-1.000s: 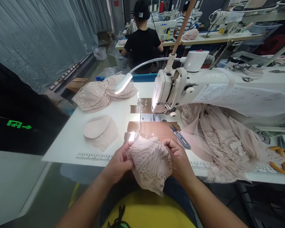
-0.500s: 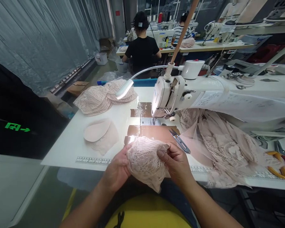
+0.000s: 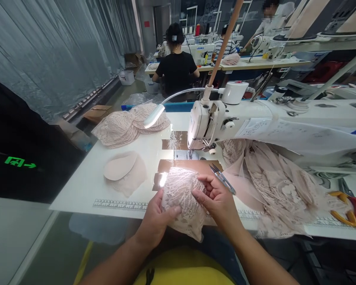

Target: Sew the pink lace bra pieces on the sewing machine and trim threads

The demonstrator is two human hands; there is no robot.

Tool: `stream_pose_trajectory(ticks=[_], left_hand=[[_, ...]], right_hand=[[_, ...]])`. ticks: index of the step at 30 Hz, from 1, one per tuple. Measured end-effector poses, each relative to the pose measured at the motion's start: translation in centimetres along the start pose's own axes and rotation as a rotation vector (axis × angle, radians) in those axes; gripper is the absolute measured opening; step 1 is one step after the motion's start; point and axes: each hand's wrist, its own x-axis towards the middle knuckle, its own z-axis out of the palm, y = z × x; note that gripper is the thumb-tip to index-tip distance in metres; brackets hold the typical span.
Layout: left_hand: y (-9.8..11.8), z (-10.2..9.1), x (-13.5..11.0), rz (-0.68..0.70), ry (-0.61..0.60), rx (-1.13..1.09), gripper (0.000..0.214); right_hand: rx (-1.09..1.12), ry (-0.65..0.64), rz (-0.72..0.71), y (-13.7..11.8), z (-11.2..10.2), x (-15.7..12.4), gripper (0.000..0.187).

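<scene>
Between my hands, over the front edge of the table, I hold a pale pink lace bra cup [image 3: 182, 202]. My left hand [image 3: 156, 219] is closed on its left side, thumb lying across the lace. On the right edge, my right hand [image 3: 218, 198] pinches the lace between thumb and fingers. Just beyond the cup stands the white sewing machine [image 3: 204, 122], its needle area lit. Thread snips [image 3: 222, 179] lie on the table beside my right hand. To the left rests a smooth beige cup pad [image 3: 120, 166] on a piece of sheer fabric.
A stack of lace cups [image 3: 118, 128] sits at the back left. Loose lace pieces [image 3: 279, 182] are heaped under the machine arm, near red-and-orange-handled scissors [image 3: 348, 209]. A lamp [image 3: 154, 115] arches over the table. A printed ruler [image 3: 118, 204] runs along the front edge. Co-workers are beyond.
My left thumb has moved onto the front of the lace cup, and my right fingers have shifted inward along its edge. The cup has turned slightly. Another person appears at the back right.
</scene>
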Motion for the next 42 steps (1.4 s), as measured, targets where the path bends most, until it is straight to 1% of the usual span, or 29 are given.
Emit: stream_pose_trajectory(ticks=[3, 5, 7, 9, 13, 15, 17, 19, 21, 24, 26, 27, 29, 31, 32, 33, 34, 35, 36, 37, 38, 39, 40, 42], left_hand=[[-0.3, -0.3, 0.2, 0.07, 0.037, 0.091, 0.049], [-0.4, -0.8, 0.3, 0.111, 0.046, 0.173, 0.047], [-0.3, -1.3, 0.3, 0.137, 0.037, 0.259, 0.043], [-0.1, -1.6, 0.3, 0.166, 0.032, 0.324, 0.039], [0.3, -1.4, 0.2, 0.182, 0.044, 0.343, 0.036], [0.3, -1.2, 0.3, 0.155, 0.043, 0.327, 0.037], [0.2, -1.3, 0.5, 0.114, 0.028, 0.284, 0.036], [-0.1, -1.6, 0.7, 0.055, 0.017, 0.189, 0.03], [-0.2, -1.8, 0.8, -0.012, 0.026, 0.045, 0.021], [0.0, -1.3, 0.7, -0.079, -0.019, -0.212, 0.017], [0.0, -0.3, 0.6, -0.096, -0.096, -0.332, 0.027], [-0.1, 0.3, 0.5, -0.104, -0.12, -0.355, 0.033], [-0.6, 1.3, 0.5, -0.125, -0.12, -0.344, 0.037], [-1.4, 1.6, 0.3, -0.155, -0.102, -0.303, 0.032], [-1.7, 1.3, 0.2, -0.166, -0.111, -0.281, 0.024], [-2.0, 0.8, 0.0, -0.167, -0.151, -0.262, 0.012], [-2.0, 0.1, -0.3, -0.16, -0.211, -0.238, 0.009], [-1.8, -0.7, -0.6, -0.129, -0.278, -0.206, 0.02], [-1.3, -1.6, -0.9, -0.082, -0.338, -0.162, 0.027], [-0.6, -2.4, -1.1, -0.024, -0.366, -0.092, 0.028], [0.3, -3.0, -1.3, 0.067, -0.332, 0.01, 0.022], [1.3, -3.4, -1.4, 0.168, -0.262, 0.135, 0.01], [2.3, -3.7, -1.5, 0.266, -0.212, 0.288, 0.012], [4.0, -3.6, -1.3, 0.364, -0.165, 0.6, 0.053]], right_hand=[[0.189, -0.142, 0.202, -0.6, 0.2, 0.3, 0.051], [0.292, -0.209, 0.278, -0.9, 0.3, 0.4, 0.054], [0.34, -0.256, 0.301, -1.0, 0.3, 0.5, 0.054], [0.355, -0.297, 0.309, -0.9, 0.3, 0.4, 0.048], [0.326, -0.336, 0.295, -0.5, 0.2, 0.2, 0.032], [0.306, -0.281, 0.264, -0.4, 0.1, 0.1, 0.027], [0.333, -0.181, 0.219, -0.3, 0.0, 0.1, 0.026], [0.409, -0.067, 0.166, -0.3, -0.1, 0.1, 0.028], [0.489, 0.015, 0.116, -0.4, -0.2, 0.2, 0.031], [0.546, 0.071, 0.065, -0.5, 0.3, 0.1, 0.03], [0.544, 0.06, 0.057, -0.4, 1.0, -0.1, 0.03], [0.54, 0.042, 0.059, -0.3, 1.3, -0.2, 0.03], [0.533, -0.005, 0.069, -0.3, 1.8, -0.3, 0.03], [0.524, 0.002, 0.072, -0.4, 1.6, -0.1, 0.029], [0.521, 0.038, 0.064, -0.5, 1.3, 0.1, 0.028], [0.518, 0.087, 0.051, -0.7, 0.9, 0.4, 0.027], [0.515, 0.136, 0.036, -0.8, 0.3, 0.7, 0.026], [0.507, 0.171, 0.023, -1.0, -0.2, 0.9, 0.026], [0.489, 0.175, 0.015, -1.2, -0.6, 1.0, 0.027], [0.458, 0.146, 0.009, -1.4, -0.9, 1.0, 0.026], [0.412, 0.077, 0.006, -1.5, -1.0, 1.0, 0.025], [0.355, -0.026, 0.003, -1.6, -0.9, 0.8, 0.024], [0.287, -0.148, 0.0, -1.7, -0.6, 0.5, 0.025], [0.128, -0.387, -0.032, -1.8, 0.2, -0.1, 0.024]])
